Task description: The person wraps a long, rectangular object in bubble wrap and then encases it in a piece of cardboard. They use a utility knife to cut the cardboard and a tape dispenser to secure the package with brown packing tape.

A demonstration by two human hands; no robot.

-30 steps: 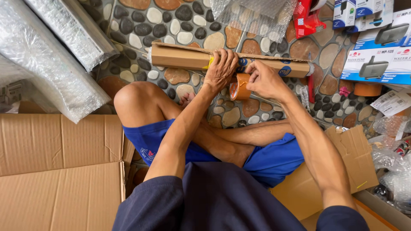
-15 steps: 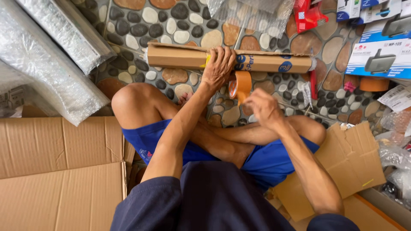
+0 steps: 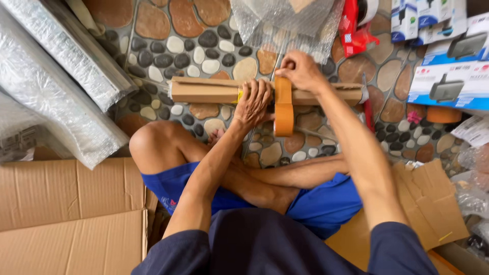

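Observation:
A long narrow cardboard package [image 3: 204, 90] lies crosswise on the pebble-patterned floor in front of my crossed legs. My left hand [image 3: 254, 103] presses flat on its middle, fingers spread over the top. My right hand [image 3: 301, 70] is on the far side of the package, gripping a roll of brown packing tape [image 3: 283, 109] whose ring hangs down over the near side, with tape running over the package.
Rolls of bubble wrap [image 3: 56, 76] lie at the left. Flattened cardboard [image 3: 66, 214] sits at lower left and more cardboard [image 3: 428, 203] at lower right. Blue and white product boxes [image 3: 448, 76] and a red tape dispenser [image 3: 356, 25] are at upper right.
My right hand has carried the tape roll from the near side up and over the package to its far side. The left hand stays pressed on the package.

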